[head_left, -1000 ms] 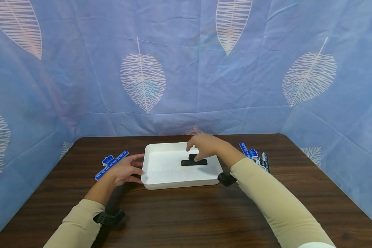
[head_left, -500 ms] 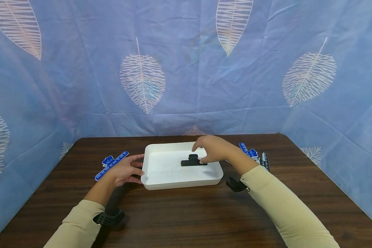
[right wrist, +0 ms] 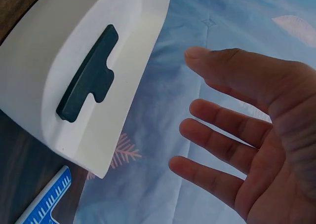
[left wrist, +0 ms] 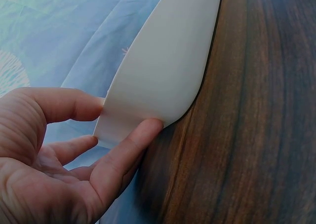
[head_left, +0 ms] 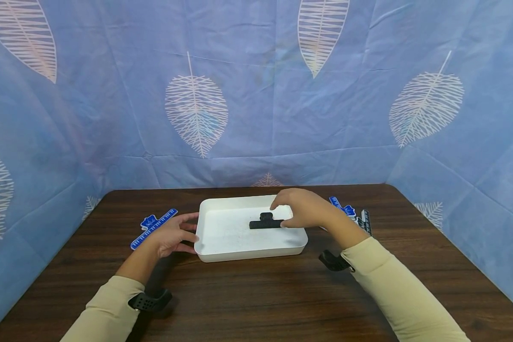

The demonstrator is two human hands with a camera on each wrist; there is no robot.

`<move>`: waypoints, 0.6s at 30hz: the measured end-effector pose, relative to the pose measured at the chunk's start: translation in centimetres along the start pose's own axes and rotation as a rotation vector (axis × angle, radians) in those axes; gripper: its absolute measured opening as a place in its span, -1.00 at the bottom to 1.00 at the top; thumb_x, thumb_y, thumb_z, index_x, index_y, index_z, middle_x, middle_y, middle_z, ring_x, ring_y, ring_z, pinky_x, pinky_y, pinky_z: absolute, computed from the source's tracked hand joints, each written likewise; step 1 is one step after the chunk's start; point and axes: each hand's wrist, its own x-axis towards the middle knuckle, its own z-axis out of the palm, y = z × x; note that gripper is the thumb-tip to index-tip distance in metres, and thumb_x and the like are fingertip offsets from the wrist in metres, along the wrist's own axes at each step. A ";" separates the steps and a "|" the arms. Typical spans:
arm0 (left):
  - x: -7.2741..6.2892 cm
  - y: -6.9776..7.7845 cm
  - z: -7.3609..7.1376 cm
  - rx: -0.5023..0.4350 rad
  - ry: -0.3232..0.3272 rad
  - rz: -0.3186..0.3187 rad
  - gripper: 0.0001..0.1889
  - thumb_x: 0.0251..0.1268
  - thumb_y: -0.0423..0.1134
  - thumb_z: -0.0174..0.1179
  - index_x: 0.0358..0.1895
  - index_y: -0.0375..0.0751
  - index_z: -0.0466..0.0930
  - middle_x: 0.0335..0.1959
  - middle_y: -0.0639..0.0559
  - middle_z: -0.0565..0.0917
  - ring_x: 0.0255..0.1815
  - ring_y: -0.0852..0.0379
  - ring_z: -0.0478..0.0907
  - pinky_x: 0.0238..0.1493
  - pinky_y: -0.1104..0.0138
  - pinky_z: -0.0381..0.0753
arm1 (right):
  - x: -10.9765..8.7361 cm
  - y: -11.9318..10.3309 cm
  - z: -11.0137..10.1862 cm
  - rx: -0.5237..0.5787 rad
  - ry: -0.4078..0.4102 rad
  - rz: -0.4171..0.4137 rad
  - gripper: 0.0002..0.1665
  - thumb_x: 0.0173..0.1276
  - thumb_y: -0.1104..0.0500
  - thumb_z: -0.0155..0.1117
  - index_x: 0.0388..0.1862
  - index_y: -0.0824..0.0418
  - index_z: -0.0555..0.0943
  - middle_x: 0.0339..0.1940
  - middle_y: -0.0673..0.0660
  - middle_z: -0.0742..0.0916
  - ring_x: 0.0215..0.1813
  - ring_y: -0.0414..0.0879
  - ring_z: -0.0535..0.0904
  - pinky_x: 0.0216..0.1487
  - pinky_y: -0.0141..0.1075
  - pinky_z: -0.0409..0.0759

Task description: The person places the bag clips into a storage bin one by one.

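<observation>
A black wide-jawed clip lies in the white tray, toward its right half; the right wrist view shows the same clip flat on the tray floor. My left hand rests its fingertips against the tray's left end. Seen from the left wrist, its fingers are nearly straight and touch the outer wall. Over the tray's right side is my right hand, fingers spread and holding nothing. In the right wrist view that hand is apart from the clip.
A blue clip with white marks lies on the dark wood table beside my left hand. Right of the tray are another blue clip and a black-and-white one, partly behind my right arm. A blue leaf-patterned cloth hangs behind.
My right hand has drawn back to the right, away from the black clip, which stays in the tray. The left hand and the tray have barely moved.
</observation>
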 end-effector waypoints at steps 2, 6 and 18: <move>0.0 0.0 0.0 -0.001 0.001 0.001 -0.13 0.14 -0.61 0.20 0.52 -0.29 0.01 0.35 -0.49 0.24 0.07 -0.31 0.53 -0.16 -0.03 0.69 | -0.4 0.0 -0.1 0.005 0.012 0.017 -0.56 0.11 0.14 0.53 0.01 0.14 0.69 0.06 0.05 0.68 0.13 0.01 0.57 0.12 -0.04 0.57; 0.0 0.0 0.1 -0.001 0.000 0.001 -0.13 0.14 -0.62 0.19 0.53 -0.29 0.00 0.35 -0.49 0.23 0.09 -0.33 0.51 -0.15 -0.04 0.69 | -1.0 0.1 -0.3 0.007 0.028 0.040 -0.55 0.11 0.14 0.53 0.01 0.14 0.69 0.07 0.06 0.68 0.14 0.02 0.57 0.13 -0.03 0.56; -0.2 -0.1 0.4 0.009 0.007 0.000 -0.14 0.17 -0.60 0.18 0.53 -0.26 -0.01 0.36 -0.48 0.21 0.14 -0.37 0.46 -0.14 -0.04 0.69 | -3.0 1.5 -0.2 0.019 0.092 0.021 -0.56 0.10 0.18 0.53 -0.01 0.21 0.68 0.01 0.10 0.69 0.07 0.03 0.59 0.07 -0.01 0.58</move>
